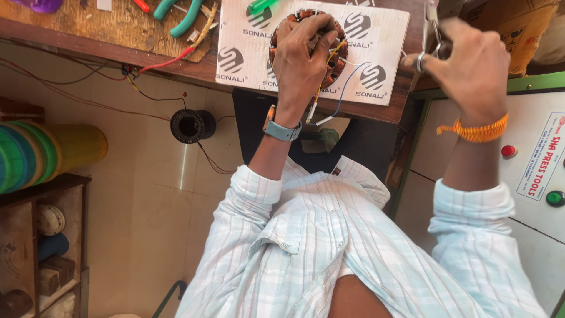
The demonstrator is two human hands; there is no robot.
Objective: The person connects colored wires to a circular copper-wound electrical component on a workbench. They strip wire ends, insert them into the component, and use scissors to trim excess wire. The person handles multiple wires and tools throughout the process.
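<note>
1. Left hand [300, 59] closed on stator [335, 56], which rests on white sheet [376, 35] at bench [88, 41] edge.
2. Right hand [471, 65] grips metal tool [431, 23].
3. Advice: hold stator steady; keep leads [321, 88] clear of tool.

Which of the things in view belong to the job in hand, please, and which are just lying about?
In hand: left hand on the motor stator; right hand holding a metal tool; white card.

Lying about: green-handled pliers, wire spool, coloured rolls.
</note>
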